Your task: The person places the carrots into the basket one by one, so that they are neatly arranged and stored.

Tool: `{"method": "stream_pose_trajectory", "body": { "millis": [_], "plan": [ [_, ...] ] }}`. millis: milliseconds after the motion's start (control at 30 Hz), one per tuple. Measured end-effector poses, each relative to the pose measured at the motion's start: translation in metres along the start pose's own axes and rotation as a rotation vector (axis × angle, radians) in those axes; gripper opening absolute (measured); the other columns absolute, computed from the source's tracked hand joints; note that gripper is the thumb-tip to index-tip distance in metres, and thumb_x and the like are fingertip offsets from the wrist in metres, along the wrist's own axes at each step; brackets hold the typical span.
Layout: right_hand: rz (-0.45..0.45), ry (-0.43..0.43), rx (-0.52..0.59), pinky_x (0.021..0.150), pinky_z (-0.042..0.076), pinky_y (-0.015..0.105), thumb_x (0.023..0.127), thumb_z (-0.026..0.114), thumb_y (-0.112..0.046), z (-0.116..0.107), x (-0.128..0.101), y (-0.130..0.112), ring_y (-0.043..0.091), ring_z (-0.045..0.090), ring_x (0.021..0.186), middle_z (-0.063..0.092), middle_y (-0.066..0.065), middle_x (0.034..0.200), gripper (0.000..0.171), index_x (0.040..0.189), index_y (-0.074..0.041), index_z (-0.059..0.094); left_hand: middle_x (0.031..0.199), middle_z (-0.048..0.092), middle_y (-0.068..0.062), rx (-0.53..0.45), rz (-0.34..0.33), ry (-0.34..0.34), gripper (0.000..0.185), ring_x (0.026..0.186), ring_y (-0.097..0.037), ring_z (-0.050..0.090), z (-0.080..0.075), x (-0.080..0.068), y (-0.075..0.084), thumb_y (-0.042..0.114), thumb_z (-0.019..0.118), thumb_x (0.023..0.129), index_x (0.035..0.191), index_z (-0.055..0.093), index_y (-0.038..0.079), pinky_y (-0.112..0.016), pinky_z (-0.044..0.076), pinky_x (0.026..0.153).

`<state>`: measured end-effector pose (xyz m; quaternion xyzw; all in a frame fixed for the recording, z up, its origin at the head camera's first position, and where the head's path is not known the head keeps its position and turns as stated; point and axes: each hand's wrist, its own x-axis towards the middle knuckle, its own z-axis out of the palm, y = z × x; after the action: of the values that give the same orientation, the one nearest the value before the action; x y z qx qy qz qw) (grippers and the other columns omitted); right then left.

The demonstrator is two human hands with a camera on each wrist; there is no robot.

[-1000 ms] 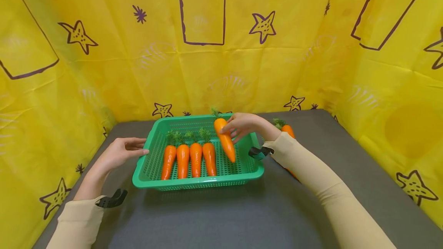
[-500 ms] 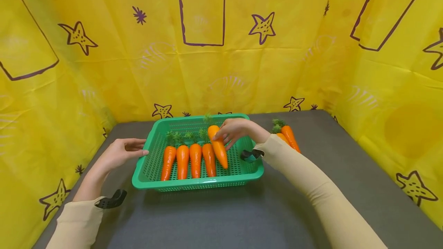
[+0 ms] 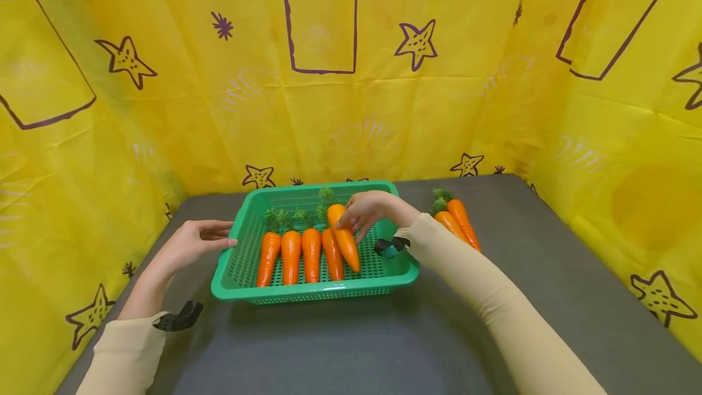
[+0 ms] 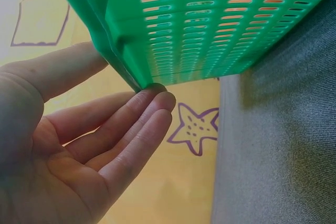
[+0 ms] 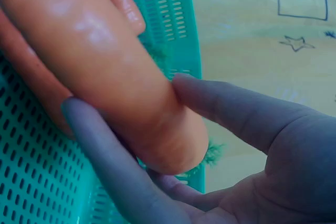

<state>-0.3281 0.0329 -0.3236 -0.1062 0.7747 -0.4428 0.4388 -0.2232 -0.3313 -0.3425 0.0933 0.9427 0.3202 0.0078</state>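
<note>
A green slotted basket (image 3: 236, 270) sits on the grey table and holds a row of several orange carrots (image 3: 290, 255) with green tops. My right hand (image 3: 366, 211) grips one more carrot (image 3: 344, 239) by its thick end, tip toward me, low against the rightmost carrot of the row. In the right wrist view the thumb and fingers (image 5: 110, 171) wrap this carrot (image 5: 105, 66) above the basket floor (image 5: 31, 182). My left hand (image 3: 193, 241) lies with straight fingers against the basket's left rim; the left wrist view shows fingertips (image 4: 157, 98) touching the basket corner (image 4: 131, 72).
Two more carrots (image 3: 457, 221) lie on the table right of the basket, behind my right forearm. Yellow sheets with purple stars and rectangles wall the table on three sides. Grey table surface (image 3: 351, 346) stretches in front of the basket.
My right hand has carried the carrot leftward and down from the basket's right part to beside the row. The left hand has stayed at the rim.
</note>
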Motion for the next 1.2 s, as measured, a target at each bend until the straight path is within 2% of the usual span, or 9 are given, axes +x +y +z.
{"method": "stream_pose_trajectory", "body": {
  "millis": [100, 200, 400, 500, 567, 800, 900, 1033, 1200],
  "plan": [
    [0.011, 0.004, 0.003, 0.085, 0.055, 0.044, 0.092, 0.062, -0.012, -0.002, 0.003, 0.001, 0.032, 0.063, 0.107, 0.062, 0.019, 0.115, 0.055, 0.139, 0.003, 0.038, 0.113, 0.067, -0.018, 0.003, -0.001, 0.000, 0.062, 0.102, -0.031, 0.065, 0.000, 0.000, 0.001, 0.042, 0.069, 0.085, 0.130, 0.057, 0.001, -0.050, 0.051, 0.087],
    [0.021, 0.012, -0.002, 0.084, 0.056, 0.043, 0.091, 0.064, -0.012, -0.004, 0.008, 0.003, 0.032, 0.064, 0.106, 0.062, 0.019, 0.115, 0.060, 0.141, 0.002, 0.034, 0.113, 0.067, -0.018, 0.003, -0.003, 0.000, 0.062, 0.102, -0.031, 0.065, 0.000, 0.000, 0.002, 0.042, 0.069, 0.085, 0.129, 0.057, 0.001, -0.050, 0.051, 0.087],
    [0.079, 0.025, 0.005, 0.081, 0.057, 0.041, 0.089, 0.066, -0.011, -0.008, 0.018, 0.007, 0.032, 0.063, 0.105, 0.061, 0.021, 0.116, 0.043, 0.127, 0.004, 0.052, 0.115, 0.067, -0.019, -0.009, -0.005, -0.010, 0.063, 0.104, -0.032, 0.064, -0.002, 0.000, 0.002, 0.042, 0.069, 0.085, 0.131, 0.056, 0.000, -0.052, 0.049, 0.088],
    [0.111, 0.022, -0.006, 0.081, 0.057, 0.040, 0.089, 0.066, -0.012, -0.009, 0.023, 0.009, 0.032, 0.064, 0.104, 0.060, 0.023, 0.119, 0.042, 0.125, 0.004, 0.054, 0.115, 0.067, -0.018, -0.009, -0.013, -0.008, 0.063, 0.104, -0.032, 0.064, -0.001, 0.000, 0.000, 0.042, 0.069, 0.085, 0.131, 0.056, 0.001, -0.052, 0.049, 0.088],
    [0.130, 0.005, -0.004, 0.081, 0.057, 0.041, 0.090, 0.065, -0.012, -0.010, 0.026, 0.011, 0.034, 0.064, 0.105, 0.059, 0.024, 0.122, 0.048, 0.131, 0.005, 0.048, 0.115, 0.066, -0.018, -0.006, -0.012, -0.006, 0.062, 0.104, -0.031, 0.064, -0.001, -0.001, 0.000, 0.042, 0.069, 0.085, 0.131, 0.056, 0.002, -0.051, 0.050, 0.088],
    [0.169, -0.005, 0.057, 0.082, 0.056, 0.044, 0.090, 0.064, -0.008, -0.012, 0.029, 0.018, 0.039, 0.062, 0.106, 0.048, 0.029, 0.134, 0.083, 0.151, -0.002, 0.008, 0.114, 0.067, -0.019, -0.008, 0.005, -0.002, 0.062, 0.103, -0.032, 0.065, -0.001, -0.001, 0.000, 0.040, 0.069, 0.085, 0.130, 0.056, 0.000, -0.050, 0.051, 0.086],
    [0.179, -0.013, 0.025, 0.082, 0.056, 0.043, 0.090, 0.063, -0.009, -0.013, 0.029, 0.019, 0.039, 0.064, 0.103, 0.050, 0.029, 0.133, 0.075, 0.149, 0.002, 0.017, 0.113, 0.067, -0.019, -0.006, 0.003, -0.001, 0.062, 0.102, -0.031, 0.065, -0.001, -0.001, 0.000, 0.040, 0.069, 0.085, 0.130, 0.056, 0.000, -0.050, 0.051, 0.086],
    [0.194, -0.022, -0.035, 0.081, 0.057, 0.041, 0.091, 0.063, -0.011, -0.013, 0.029, 0.021, 0.036, 0.067, 0.098, 0.060, 0.026, 0.119, 0.054, 0.137, 0.007, 0.040, 0.113, 0.067, -0.019, -0.015, 0.008, -0.001, 0.062, 0.102, -0.031, 0.065, 0.000, 0.000, 0.000, 0.040, 0.070, 0.085, 0.130, 0.056, -0.001, -0.049, 0.052, 0.085],
    [0.216, -0.025, -0.046, 0.083, 0.056, 0.039, 0.091, 0.062, -0.010, -0.014, 0.028, 0.022, 0.035, 0.068, 0.094, 0.062, 0.027, 0.112, 0.048, 0.133, 0.008, 0.045, 0.112, 0.067, -0.020, -0.025, 0.020, 0.004, 0.061, 0.100, -0.030, 0.066, 0.000, 0.001, -0.001, 0.037, 0.071, 0.085, 0.129, 0.057, -0.002, -0.049, 0.053, 0.084]
  ]
}}
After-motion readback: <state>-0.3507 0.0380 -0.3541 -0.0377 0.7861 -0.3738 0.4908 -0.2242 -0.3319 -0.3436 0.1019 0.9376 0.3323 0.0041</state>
